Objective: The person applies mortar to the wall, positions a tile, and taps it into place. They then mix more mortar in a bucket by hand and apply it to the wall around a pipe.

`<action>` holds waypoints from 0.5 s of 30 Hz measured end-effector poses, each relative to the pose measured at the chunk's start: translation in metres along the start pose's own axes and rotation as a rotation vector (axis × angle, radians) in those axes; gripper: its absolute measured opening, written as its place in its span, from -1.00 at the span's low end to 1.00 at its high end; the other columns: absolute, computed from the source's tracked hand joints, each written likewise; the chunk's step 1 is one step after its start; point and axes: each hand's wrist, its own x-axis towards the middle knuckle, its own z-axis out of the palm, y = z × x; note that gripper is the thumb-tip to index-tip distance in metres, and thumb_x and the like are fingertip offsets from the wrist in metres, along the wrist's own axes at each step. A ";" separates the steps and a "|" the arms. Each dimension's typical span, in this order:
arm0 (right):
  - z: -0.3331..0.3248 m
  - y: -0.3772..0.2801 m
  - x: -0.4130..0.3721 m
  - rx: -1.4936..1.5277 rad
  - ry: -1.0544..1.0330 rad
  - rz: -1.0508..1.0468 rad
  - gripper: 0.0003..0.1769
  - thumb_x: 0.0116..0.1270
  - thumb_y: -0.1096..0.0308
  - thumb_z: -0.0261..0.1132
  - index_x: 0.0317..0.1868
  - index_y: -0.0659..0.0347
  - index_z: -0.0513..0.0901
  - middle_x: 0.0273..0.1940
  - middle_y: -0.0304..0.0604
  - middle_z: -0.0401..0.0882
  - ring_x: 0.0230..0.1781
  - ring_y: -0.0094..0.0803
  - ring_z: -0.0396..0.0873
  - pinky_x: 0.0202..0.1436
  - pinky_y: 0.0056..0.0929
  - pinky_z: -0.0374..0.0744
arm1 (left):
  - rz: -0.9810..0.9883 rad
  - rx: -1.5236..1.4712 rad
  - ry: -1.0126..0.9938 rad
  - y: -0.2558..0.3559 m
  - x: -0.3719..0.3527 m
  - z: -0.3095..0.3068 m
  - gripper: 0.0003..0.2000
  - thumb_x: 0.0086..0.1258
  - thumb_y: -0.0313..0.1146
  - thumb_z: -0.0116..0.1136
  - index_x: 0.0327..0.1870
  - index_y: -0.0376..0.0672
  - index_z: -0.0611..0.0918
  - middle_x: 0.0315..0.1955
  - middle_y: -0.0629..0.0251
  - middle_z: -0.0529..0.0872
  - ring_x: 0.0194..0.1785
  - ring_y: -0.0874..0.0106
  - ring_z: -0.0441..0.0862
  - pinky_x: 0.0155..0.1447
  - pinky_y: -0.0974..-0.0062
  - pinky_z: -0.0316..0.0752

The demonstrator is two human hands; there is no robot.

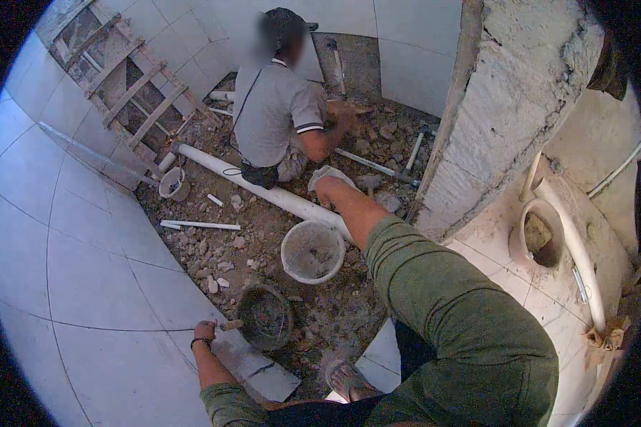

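My right hand [326, 191] reaches forward over the long white pipe. Its fingers close on the edge of a pale bowl-like container [332, 173], partly hidden by my hand and forearm. My left hand [205, 330] is down by the tiled wall, closed in a fist. A short wooden handle [231, 324] sticks out beside the fist towards a black bucket [265, 317] holding dark wet-looking material; the rest of that tool is hidden. Between my arms stands a whitish bucket [313, 252] with grey residue inside.
A co-worker [274, 114] in a grey shirt crouches ahead, near rubble. The long white pipe [263, 188] crosses the rough ground. A wooden ladder [124, 85] leans at the back left. A small bucket [174, 184] and thin pipes [201, 225] lie left; a broken wall [506, 107] rises right.
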 end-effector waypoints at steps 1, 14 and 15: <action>-0.001 0.000 -0.001 -0.009 -0.009 0.004 -0.65 -0.09 0.45 0.25 -0.19 0.24 0.60 -0.10 -0.01 0.54 -0.06 -0.16 0.52 -0.04 -0.22 0.50 | 0.086 0.211 -0.018 0.006 -0.005 -0.007 -0.66 0.29 -0.10 -0.08 -0.21 -0.21 0.58 -0.21 0.11 0.60 -0.14 0.19 0.55 -0.04 0.29 0.42; -0.005 0.001 -0.008 0.047 0.023 0.009 -0.66 -0.06 0.43 0.25 -0.18 0.27 0.59 -0.07 -0.01 0.53 -0.03 -0.14 0.50 -0.04 -0.20 0.50 | 0.294 0.097 0.169 -0.026 0.013 0.012 -0.61 0.29 -0.04 -0.08 -0.40 -0.25 0.56 -0.50 0.20 0.60 -0.51 0.34 0.58 -0.48 0.36 0.48; -0.007 -0.001 -0.010 0.041 0.015 0.009 -0.66 -0.06 0.43 0.25 -0.18 0.27 0.59 -0.06 -0.02 0.52 -0.02 -0.14 0.49 -0.03 -0.21 0.49 | 0.372 0.133 0.194 -0.028 0.014 0.012 -0.59 0.29 -0.03 -0.08 -0.43 -0.27 0.55 -0.55 0.22 0.60 -0.58 0.36 0.59 -0.57 0.38 0.49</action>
